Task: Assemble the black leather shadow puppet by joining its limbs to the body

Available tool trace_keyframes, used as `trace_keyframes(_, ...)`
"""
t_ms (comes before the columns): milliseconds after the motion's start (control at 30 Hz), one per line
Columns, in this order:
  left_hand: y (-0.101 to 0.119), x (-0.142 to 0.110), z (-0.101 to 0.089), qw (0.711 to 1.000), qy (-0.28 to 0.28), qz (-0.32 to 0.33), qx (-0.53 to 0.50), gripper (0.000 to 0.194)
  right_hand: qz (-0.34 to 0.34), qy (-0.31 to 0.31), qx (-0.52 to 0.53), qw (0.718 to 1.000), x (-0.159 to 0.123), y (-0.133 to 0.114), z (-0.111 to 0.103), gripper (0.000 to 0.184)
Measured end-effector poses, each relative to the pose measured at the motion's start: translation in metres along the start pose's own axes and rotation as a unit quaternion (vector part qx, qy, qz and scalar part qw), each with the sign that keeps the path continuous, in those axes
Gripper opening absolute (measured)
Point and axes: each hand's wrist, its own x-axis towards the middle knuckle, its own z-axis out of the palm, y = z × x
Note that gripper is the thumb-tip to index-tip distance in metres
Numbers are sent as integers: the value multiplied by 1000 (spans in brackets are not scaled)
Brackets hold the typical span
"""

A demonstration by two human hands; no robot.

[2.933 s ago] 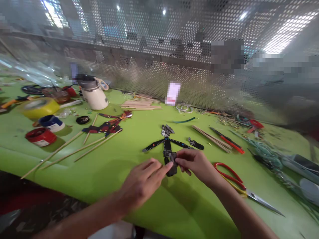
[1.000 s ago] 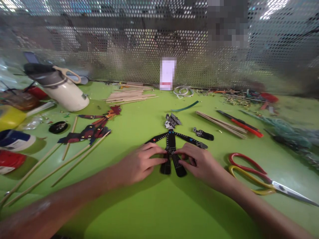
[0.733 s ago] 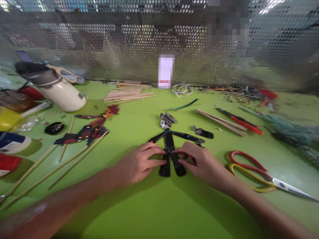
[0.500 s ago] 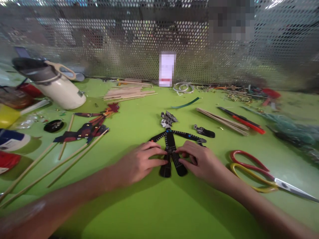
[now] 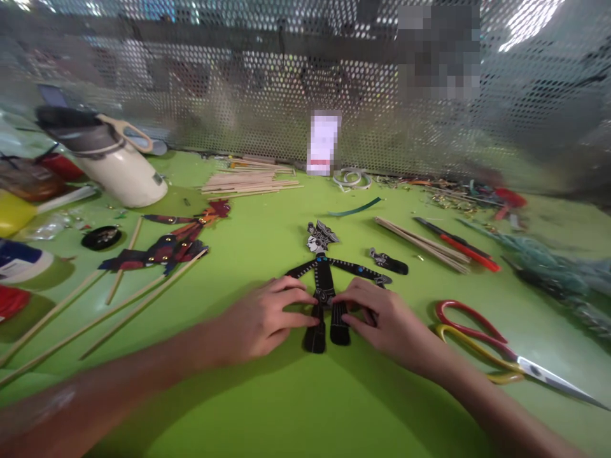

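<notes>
While apart, 2 puppet legs against left hand and right hand

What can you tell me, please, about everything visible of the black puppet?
The black puppet lies flat on the green table, looking thin and stiff, perhaps card or leather. Its pale head, with a patterned headdress, faces picture-left. Light marks line the spread arms, blue dots sit near the neck and on one arm, and the dark legs stand slightly apart. The left hand touches one leg, hiding an arm's end; the right hand touches the other.
</notes>
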Motion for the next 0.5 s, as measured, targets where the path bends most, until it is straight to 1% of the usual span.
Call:
trace_keyframes(100, 0, -1, 0, 1000, -6, -6, 6, 47, 17, 6, -4, 1000, 1, -1, 0, 31)
trace_keyframes(167, 1, -1, 1, 1000, -3, -11, 8, 48, 23, 4, -3, 1000, 2, -3, -1, 30)
trace_keyframes(267, 2, -1, 2, 1000, 7, -7, 7, 46, 16, -1, 10, 1000, 2, -6, -3, 26)
trace_keyframes(400, 2, 0, 3, 1000, 26, 8, 7, 44, 17, -10, 35, 999, 2, -10, -5, 25)
trace_keyframes(500, 1, -2, 2, 1000, 25, 9, 7, 42, 12, -17, 38, 999, 2, -11, -6, 25)
